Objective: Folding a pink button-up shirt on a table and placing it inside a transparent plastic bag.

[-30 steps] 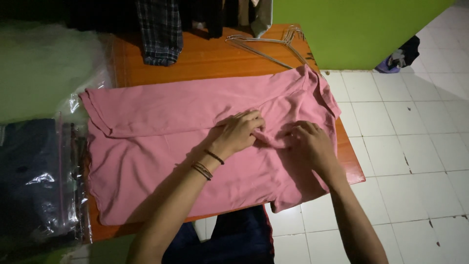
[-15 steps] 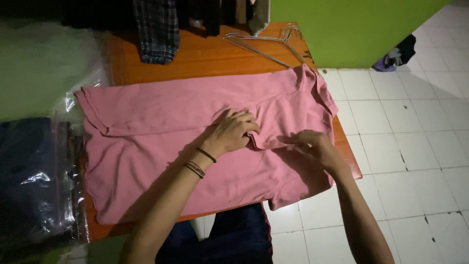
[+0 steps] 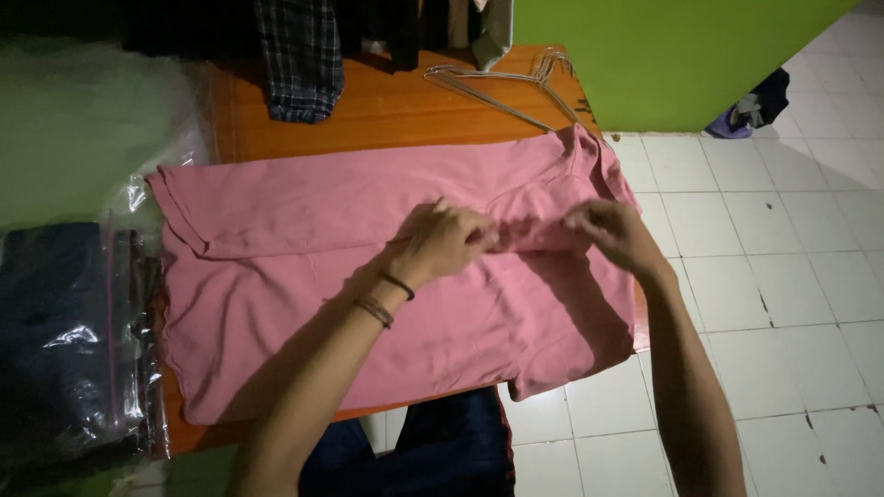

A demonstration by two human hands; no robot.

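Left hand (image 3: 440,241) sits near the middle of the pink shirt (image 3: 304,276), fingers curled down and pinching a raised ridge of fabric; wrist carries a few dark bracelets (image 3: 387,296). Right hand (image 3: 610,230) is just to the right of it, fingers closed on the same ridge of cloth, thumb and fingertips gripping it above the surface. Between the two hands the fabric is bunched into a short lifted fold, hands near each other but apart. Pink shirt lies spread flat over the orange wooden table (image 3: 387,110), one long fold line running across its upper half, left end doubled over, right end with the collar area hanging slightly past the table's right edge. Lower right corner of the shirt droops off the near edge. Far side of the table: wire hangers (image 3: 502,81) lying flat, a plaid garment (image 3: 299,60) hanging down onto the tabletop, other dark clothes beside it. Left of the table: clear plastic bags (image 3: 74,350) holding dark folded clothing, touching the shirt's left edge. Green wall (image 3: 663,55) behind, white tiled floor (image 3: 792,276) to the right, small pile of dark cloth (image 3: 755,106) at the wall's base.
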